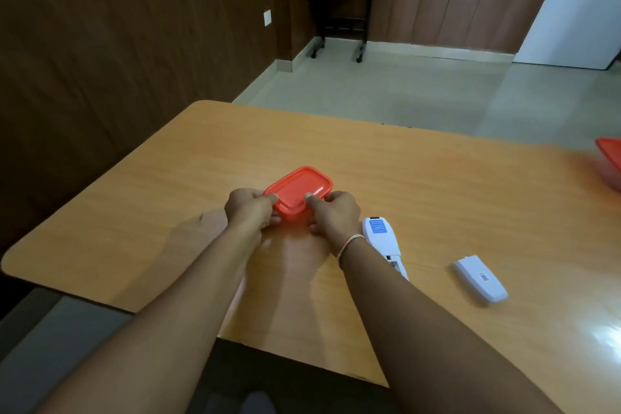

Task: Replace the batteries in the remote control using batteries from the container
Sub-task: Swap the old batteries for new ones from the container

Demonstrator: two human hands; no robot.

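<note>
A small container with an orange lid (300,188) sits on the wooden table (437,185) in front of me. My left hand (250,212) grips its left side with the thumb on the lid's rim. My right hand (334,215) grips its right side, thumb on the lid. The white remote control (381,235) lies face down just right of my right wrist, its battery bay open and partly hidden by my forearm. Its white battery cover (480,279) lies apart, further right. No batteries are visible.
A second orange-lidded container (610,158) is cut off by the right edge of the view. The table's left and near edges are close to my arms. A dark side table (339,7) stands by the far wall.
</note>
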